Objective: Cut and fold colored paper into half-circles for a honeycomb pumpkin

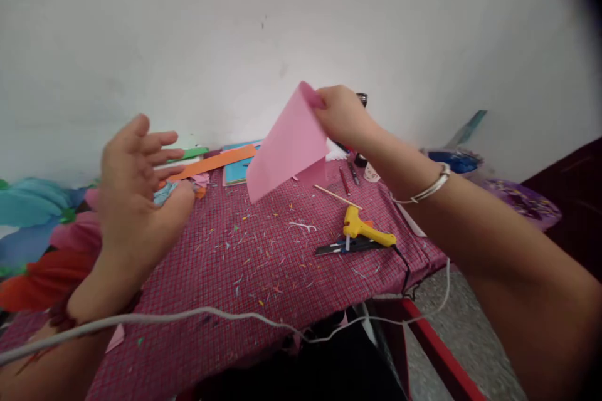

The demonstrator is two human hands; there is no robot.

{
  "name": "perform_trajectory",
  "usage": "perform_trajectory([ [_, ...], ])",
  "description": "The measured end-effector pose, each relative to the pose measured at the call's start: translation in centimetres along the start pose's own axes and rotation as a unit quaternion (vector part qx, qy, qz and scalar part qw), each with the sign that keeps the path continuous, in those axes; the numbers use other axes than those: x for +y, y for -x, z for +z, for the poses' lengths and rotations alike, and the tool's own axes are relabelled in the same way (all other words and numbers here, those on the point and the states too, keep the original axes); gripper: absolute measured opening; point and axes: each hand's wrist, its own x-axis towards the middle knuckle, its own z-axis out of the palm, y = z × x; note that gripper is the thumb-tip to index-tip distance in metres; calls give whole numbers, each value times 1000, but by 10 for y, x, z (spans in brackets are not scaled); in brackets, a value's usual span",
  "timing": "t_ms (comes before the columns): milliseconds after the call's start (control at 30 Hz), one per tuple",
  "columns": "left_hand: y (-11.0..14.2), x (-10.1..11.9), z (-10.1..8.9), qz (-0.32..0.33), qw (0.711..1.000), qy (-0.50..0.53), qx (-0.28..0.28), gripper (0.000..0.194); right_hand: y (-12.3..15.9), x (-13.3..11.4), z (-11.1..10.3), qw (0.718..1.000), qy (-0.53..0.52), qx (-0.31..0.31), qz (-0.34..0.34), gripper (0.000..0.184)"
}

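Observation:
My right hand (343, 116) pinches the top corner of a pink paper sheet (286, 147) and holds it up, tilted, above the far side of the table. My left hand (136, 182) hovers to the left of the sheet with its fingers spread, holding nothing. It is above a small light-blue paper scrap (165, 193). A silver bracelet (430, 188) sits on my right wrist.
The table has a red checked cloth (254, 263) strewn with paper bits. A yellow glue gun (364, 230) lies on a dark strip at right. Orange (216, 161), green and blue paper lie by the wall. Coloured paper flowers (32, 244) sit at left. A white cord (188, 314) crosses the front.

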Motion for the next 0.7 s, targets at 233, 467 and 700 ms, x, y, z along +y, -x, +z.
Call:
perform_trajectory([
  [233,27,28,6,108,963,-227,-97,82,50,-90,43,983,84,-104,-130,28],
  [467,63,-16,15,168,836,-457,-251,23,111,-64,65,968,-25,-162,-188,30],
  [700,104,-25,19,144,781,-459,-399,26,121,14,96,935,73,-346,-39,23],
])
